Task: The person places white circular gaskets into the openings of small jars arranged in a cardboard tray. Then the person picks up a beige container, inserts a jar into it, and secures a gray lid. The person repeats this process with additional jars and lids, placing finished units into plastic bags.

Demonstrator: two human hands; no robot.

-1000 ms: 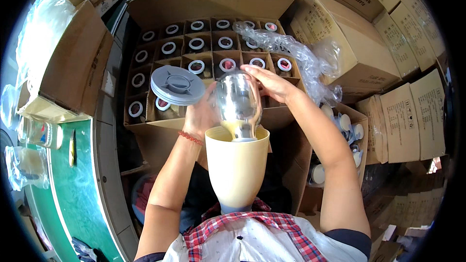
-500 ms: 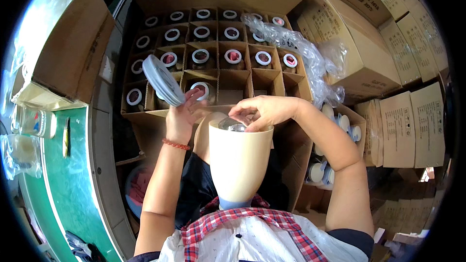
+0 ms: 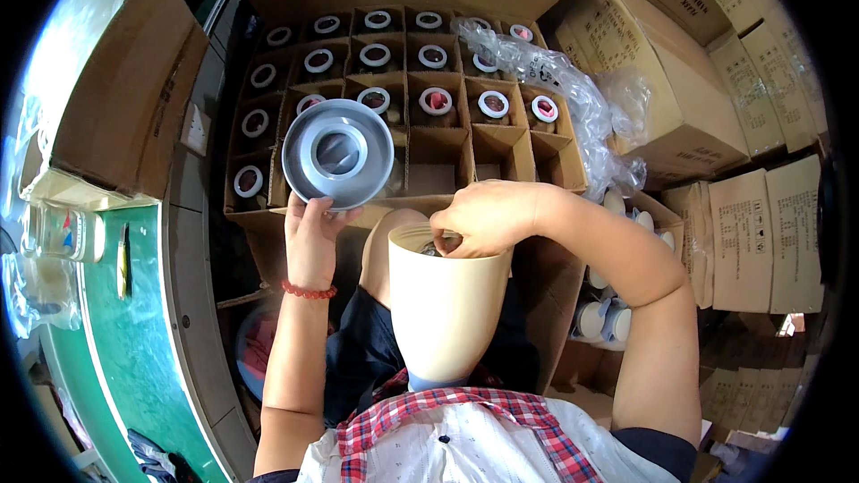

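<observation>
The right hand's (image 3: 490, 217) curled fingers dip into the upright cream flask casing (image 3: 445, 313); their tips are hidden, so I cannot tell whether they grip the barely visible silvery liner (image 3: 429, 250) inside. The left hand (image 3: 310, 246) holds a grey ring-shaped lid (image 3: 302, 168) by its lower rim. Beyond stands a divided carton (image 3: 438, 161); rightward, dark-printed cartons (image 3: 747, 246).

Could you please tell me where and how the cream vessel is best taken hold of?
Probably around the lower half of the cream vessel, from its left side. The body narrows toward the base, so the wider part above should resist slipping down. The right hand has its fingers in the mouth, coming from the right.
</observation>
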